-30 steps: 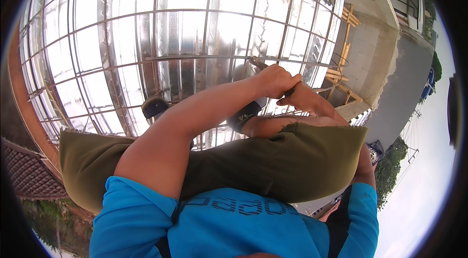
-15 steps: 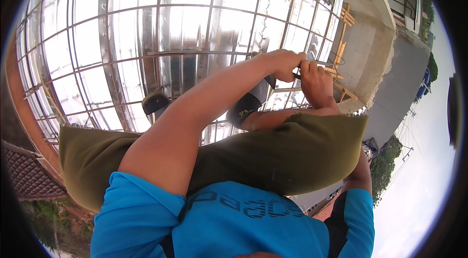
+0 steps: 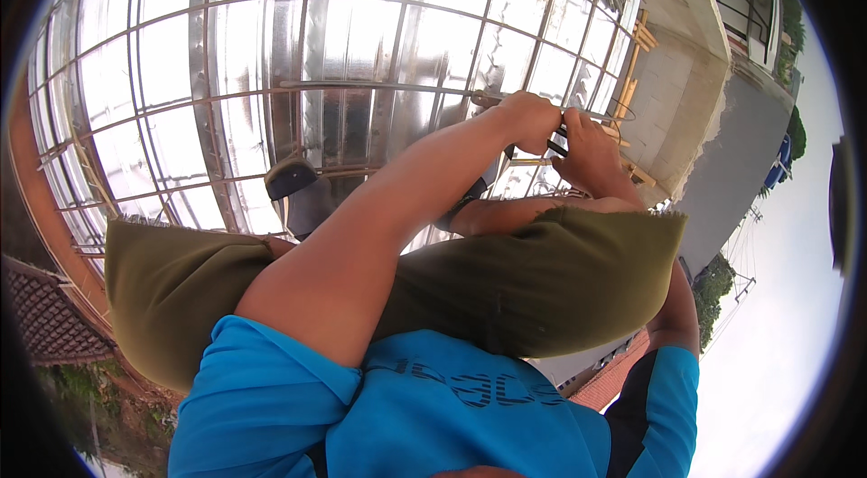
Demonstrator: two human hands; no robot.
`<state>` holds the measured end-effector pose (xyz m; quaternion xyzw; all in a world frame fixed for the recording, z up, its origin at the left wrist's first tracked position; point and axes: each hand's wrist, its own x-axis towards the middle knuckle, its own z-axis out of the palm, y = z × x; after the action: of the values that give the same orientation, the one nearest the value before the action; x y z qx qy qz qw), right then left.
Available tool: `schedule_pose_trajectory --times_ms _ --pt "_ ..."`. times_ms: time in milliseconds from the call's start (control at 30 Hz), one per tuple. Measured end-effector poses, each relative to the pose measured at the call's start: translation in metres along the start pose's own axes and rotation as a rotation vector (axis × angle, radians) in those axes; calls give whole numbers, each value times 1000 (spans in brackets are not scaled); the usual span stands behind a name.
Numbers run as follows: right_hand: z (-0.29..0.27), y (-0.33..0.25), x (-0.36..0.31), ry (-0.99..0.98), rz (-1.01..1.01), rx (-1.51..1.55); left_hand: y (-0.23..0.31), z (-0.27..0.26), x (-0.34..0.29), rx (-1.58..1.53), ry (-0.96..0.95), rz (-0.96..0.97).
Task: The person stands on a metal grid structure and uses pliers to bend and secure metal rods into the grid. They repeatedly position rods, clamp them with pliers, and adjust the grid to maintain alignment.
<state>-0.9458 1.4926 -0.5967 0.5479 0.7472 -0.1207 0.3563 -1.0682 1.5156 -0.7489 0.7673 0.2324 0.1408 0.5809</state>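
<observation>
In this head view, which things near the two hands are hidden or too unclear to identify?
- Head view: the dark tool between the hands is mostly covered by the left hand and right hand; its kind cannot be told.
- The spot on the rebar grid where the hands work is hidden behind the fingers.
- One dark shoe shows; the other foot is hidden behind the left forearm.
- The right arm is partly hidden behind the olive shorts.

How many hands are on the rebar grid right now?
2. The left hand grips a curved steel bar of the rebar grid; the right hand is just beside it, holding a dark tool. No other hands show.
</observation>
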Motion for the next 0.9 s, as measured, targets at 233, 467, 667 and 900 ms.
schedule_pose_trajectory --times_ms 233,467,667,900 --pt "13 23 25 -155 44 -115 0 8 -2 -81 367 -75" --pt "-31 29 65 -633 272 445 2 12 -5 -80 373 -184" --pt "-8 16 41 13 -174 -309 -24 -25 16 -232 -64 -129" --pt "-37 20 86 -910 249 319 11 22 -21 5 705 -28"
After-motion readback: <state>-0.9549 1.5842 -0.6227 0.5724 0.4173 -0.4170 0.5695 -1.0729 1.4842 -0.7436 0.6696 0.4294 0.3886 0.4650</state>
